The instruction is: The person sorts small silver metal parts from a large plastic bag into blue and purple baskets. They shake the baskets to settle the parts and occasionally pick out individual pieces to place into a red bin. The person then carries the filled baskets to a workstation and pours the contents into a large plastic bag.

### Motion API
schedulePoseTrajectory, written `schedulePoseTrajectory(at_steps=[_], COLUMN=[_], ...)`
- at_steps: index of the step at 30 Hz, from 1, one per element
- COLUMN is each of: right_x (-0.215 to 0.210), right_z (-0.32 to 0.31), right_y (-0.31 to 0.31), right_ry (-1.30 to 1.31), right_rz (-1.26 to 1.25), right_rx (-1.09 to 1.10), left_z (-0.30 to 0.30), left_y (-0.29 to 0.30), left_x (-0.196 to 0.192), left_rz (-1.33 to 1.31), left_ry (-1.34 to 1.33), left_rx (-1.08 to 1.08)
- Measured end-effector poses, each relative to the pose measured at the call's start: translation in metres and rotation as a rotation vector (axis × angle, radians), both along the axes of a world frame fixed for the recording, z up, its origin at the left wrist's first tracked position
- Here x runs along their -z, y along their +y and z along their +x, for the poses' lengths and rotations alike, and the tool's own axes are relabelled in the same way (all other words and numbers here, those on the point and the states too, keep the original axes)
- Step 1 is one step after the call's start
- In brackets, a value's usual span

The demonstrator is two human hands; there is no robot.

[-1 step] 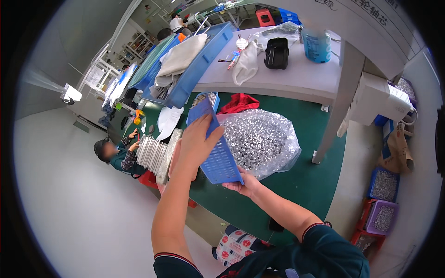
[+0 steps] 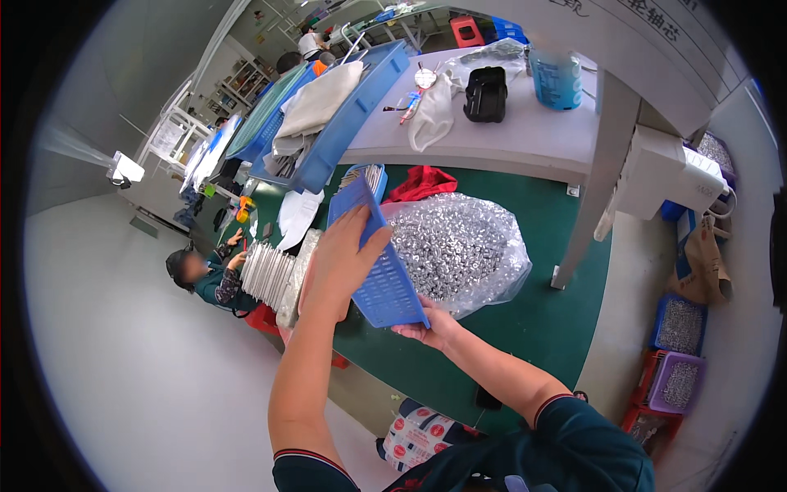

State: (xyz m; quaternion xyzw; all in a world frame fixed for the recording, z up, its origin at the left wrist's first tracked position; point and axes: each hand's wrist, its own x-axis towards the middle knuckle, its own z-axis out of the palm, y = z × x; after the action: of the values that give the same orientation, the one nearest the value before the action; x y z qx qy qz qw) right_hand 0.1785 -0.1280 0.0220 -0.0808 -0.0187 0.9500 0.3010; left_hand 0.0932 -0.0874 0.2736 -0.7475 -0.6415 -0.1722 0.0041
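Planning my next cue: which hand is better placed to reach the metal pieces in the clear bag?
Probably the right hand: it holds the lower end of the blue basket, beside the clear bag. The left hand lies farther left, against the basket.

Free tabletop [image 2: 543, 223] between bag [image 2: 459, 246] and post [image 2: 596, 172]

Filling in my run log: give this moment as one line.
left hand: against basket; right hand: gripping basket's lower end; basket: tilted; bag of metal parts: right of basket
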Motion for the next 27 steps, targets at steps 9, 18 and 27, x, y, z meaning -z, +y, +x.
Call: schedulePoseTrajectory(at_steps=[9,18,27], right_x=[-0.011,-0.033,-0.053], right_z=[0.005,0.028,0.091], right_y=[-0.021,-0.03,-0.047], right_ry=[-0.015,-0.198,-0.551], right_rz=[0.132,0.299,0.533], right_rx=[-0.137,-0.114,0.052], left_z=[-0.03,-0.052,-0.064], left_y=[-0.07,-0.131,-0.195], left_x=[-0.006,0.006,0.053], left_rz=[0.032,0.142,0.267], left_ry=[-0.172,-0.452,-0.974], left_rx=[-0.074,-0.129,-0.296])
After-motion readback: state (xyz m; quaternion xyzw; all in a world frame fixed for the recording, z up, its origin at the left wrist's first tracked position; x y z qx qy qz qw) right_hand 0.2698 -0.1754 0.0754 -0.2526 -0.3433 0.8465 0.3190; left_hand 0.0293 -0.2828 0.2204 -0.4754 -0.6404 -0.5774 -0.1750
